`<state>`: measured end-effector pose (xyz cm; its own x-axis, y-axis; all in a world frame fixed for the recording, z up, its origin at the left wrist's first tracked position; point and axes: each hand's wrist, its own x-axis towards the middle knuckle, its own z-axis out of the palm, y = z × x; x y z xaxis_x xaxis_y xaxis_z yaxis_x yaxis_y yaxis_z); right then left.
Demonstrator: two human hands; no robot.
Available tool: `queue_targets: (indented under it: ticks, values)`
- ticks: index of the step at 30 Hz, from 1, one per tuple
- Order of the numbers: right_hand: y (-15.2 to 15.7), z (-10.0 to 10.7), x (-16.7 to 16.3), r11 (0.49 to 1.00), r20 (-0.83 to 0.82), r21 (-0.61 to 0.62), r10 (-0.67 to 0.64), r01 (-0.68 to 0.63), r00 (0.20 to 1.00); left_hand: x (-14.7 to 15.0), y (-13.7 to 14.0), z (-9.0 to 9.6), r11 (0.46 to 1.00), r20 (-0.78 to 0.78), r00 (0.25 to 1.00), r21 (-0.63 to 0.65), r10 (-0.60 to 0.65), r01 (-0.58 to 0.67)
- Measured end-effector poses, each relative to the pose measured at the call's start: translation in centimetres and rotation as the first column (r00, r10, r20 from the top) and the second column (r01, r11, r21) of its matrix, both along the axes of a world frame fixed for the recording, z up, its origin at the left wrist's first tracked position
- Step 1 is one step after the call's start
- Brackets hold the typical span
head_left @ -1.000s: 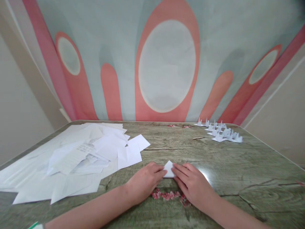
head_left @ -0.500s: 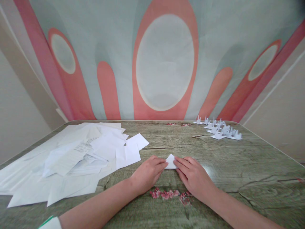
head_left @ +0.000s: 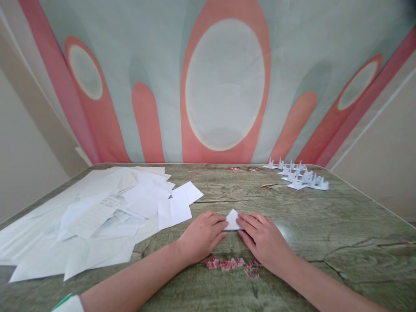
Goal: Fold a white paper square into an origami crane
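Note:
A small piece of folded white paper (head_left: 232, 220) lies on the table in front of me, its pointed corner facing away. My left hand (head_left: 204, 236) grips its left side, fingers held together and pressing at the edge. On the opposite side, my right hand (head_left: 264, 238) has its fingers closed over the paper's right part. Both sides of the paper are hidden under the fingertips; only the middle and the peak show.
A spread heap of white paper sheets (head_left: 97, 255) covers the table's left side, with smaller squares (head_left: 175, 212) at its right edge. Several folded white paper cranes (head_left: 297, 184) stand at the back right. Behind the wood-patterned table (head_left: 325, 221) hangs a patterned backdrop (head_left: 224, 86).
Hardly anything differs. The fingers of both hands have shifted very slightly on the folded paper, which stays in the same place.

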<state>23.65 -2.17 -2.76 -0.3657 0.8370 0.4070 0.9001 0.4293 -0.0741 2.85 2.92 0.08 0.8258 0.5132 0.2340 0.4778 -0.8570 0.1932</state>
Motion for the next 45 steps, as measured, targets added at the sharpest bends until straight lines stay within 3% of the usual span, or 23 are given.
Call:
queue_targets:
  ticks: [25,32,45]
  values:
    - [-0.26,0.43,-0.41,1.000,0.010,0.004,-0.009,0.009,1.000,0.02,0.16,0.43,0.998,-0.116,0.993,0.055,-0.028,0.035]
    - [-0.25,0.58,-0.31,0.997,0.020,-0.014,0.074,-0.074,0.997,0.07,0.19,0.42,0.997,-0.117,0.993,0.066,-0.026,0.034]
    - [-0.40,0.20,-0.36,0.995,0.044,-0.036,0.094,-0.092,0.995,0.31,0.09,0.59,0.995,-0.161,0.987,0.093,-0.017,0.032]
